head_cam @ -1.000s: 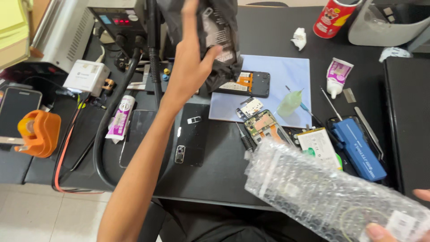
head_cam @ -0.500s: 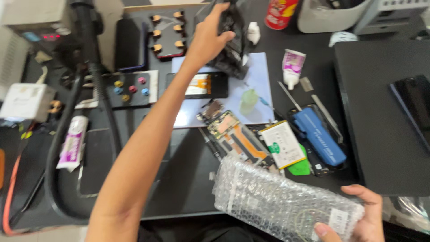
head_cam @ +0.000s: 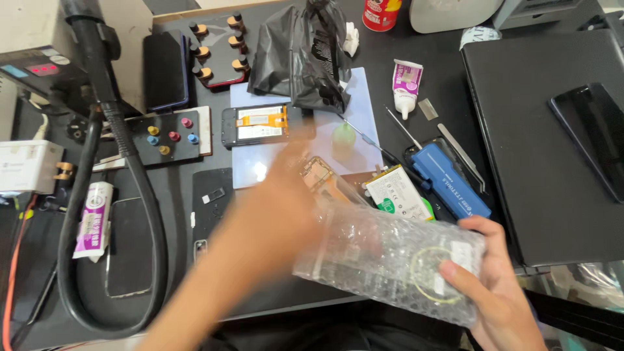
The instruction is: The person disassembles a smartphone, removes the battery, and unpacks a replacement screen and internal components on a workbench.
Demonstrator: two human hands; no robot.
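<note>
Bubble-wrap pouch [head_cam: 390,260] held over bench [head_cam: 403,78].
Right hand [head_cam: 500,292] fingers grip pouch's end, steadying it; left hand [head_cam: 286,201] blurred at its mouth, finger state unclear.

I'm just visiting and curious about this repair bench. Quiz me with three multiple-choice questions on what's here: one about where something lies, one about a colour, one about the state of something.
1. Where does the black plastic bag lie?
A. on the far part of the bench, behind the opened phone
B. in the right hand
C. on the floor

2. What colour is the flat case beside the tweezers?
A. red
B. blue
C. yellow

3. How is the bubble-wrap pouch held?
A. lying free on the bench
C. hanging from the hose
B. gripped at its end by the right hand

Answers:
1 A: the bag sits past the opened phone, apart from both hands.
2 B: the case is plainly blue.
3 B: right fingers wrap the pouch's end, while the blurred left hand is at its other end.
</note>
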